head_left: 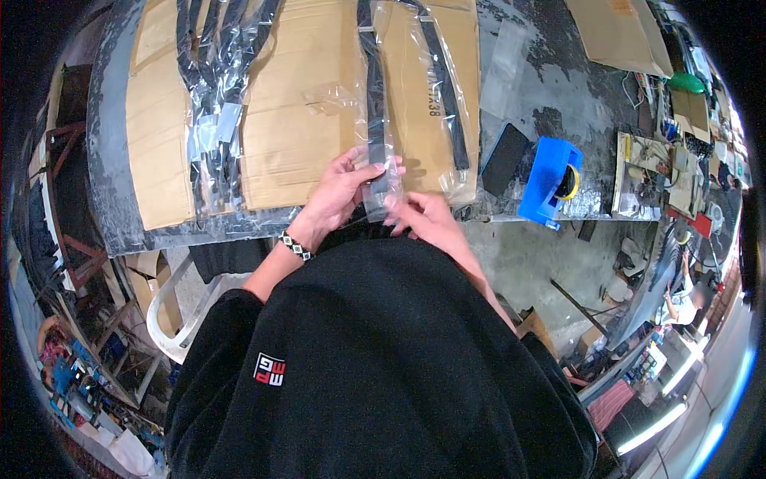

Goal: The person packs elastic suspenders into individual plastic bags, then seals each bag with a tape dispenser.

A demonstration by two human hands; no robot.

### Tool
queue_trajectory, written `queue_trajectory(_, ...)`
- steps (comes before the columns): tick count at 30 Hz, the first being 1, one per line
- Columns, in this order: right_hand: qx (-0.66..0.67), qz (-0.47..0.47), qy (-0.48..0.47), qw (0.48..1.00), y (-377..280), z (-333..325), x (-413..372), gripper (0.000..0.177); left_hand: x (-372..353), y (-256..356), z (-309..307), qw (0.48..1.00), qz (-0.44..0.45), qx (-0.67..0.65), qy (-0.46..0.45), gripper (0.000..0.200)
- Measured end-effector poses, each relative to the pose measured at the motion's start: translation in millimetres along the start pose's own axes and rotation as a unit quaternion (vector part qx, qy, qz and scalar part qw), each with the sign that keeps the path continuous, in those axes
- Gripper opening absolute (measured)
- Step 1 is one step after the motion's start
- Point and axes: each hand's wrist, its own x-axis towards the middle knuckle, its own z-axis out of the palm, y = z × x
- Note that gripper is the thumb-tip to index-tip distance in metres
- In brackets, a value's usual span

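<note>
A black strap in a clear plastic sleeve runs down the cardboard toward me. My left hand is closed around its lower end, thumb on top. At the sleeve's open-looking bottom edge, my right hand has its fingers bent and pinched at the clear plastic. Beside it on the right lies another length of black strap in plastic, joined at the top to the first as far as I can see. Several more bagged black straps lie bunched on the left, a pale tag among them.
Flattened cardboard covers much of the worn dark table. To the right are a dark flat pad and a blue tape dispenser with yellow tape. A white plastic chair stands below left; another person is far right.
</note>
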Motion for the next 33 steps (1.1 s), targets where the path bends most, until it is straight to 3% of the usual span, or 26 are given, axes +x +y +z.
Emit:
queue_trajectory(2,0.043,-0.026,-0.067,0.997,13.5,-0.5,3.1,0.030,-0.8,2.0,4.8,1.000,0.000,0.006,0.010,0.035)
queue_trajectory(5,0.052,-0.060,-0.058,0.995,27.4,2.1,10.5,0.031,0.5,3.4,3.5,0.999,-0.033,-0.020,0.031,0.031)
queue_trajectory(8,0.027,-0.015,-0.039,0.999,35.6,0.8,15.4,0.033,4.3,0.1,-12.3,0.998,-0.035,-0.007,-0.052,0.032)
queue_trajectory(23,-0.018,-0.054,-0.059,0.997,26.5,-0.1,6.6,0.036,4.4,-2.6,-10.3,0.997,-0.067,-0.020,0.026,0.020)
queue_trajectory(26,-0.003,-0.069,-0.029,0.997,23.1,-13.7,-7.7,0.030,3.5,0.6,-8.8,0.997,-0.072,-0.011,0.037,0.021)
queue_trajectory(29,-0.053,-0.093,0.068,0.992,19.7,-55.1,-19.3,0.024,5.1,-4.3,-11.4,0.997,-0.054,0.022,0.041,0.027)
queue_trajectory(33,0.002,-0.206,0.309,0.928,32.4,-156.1,-44.1,0.015,7.1,-3.0,-14.2,0.997,-0.061,0.043,0.035,0.029)
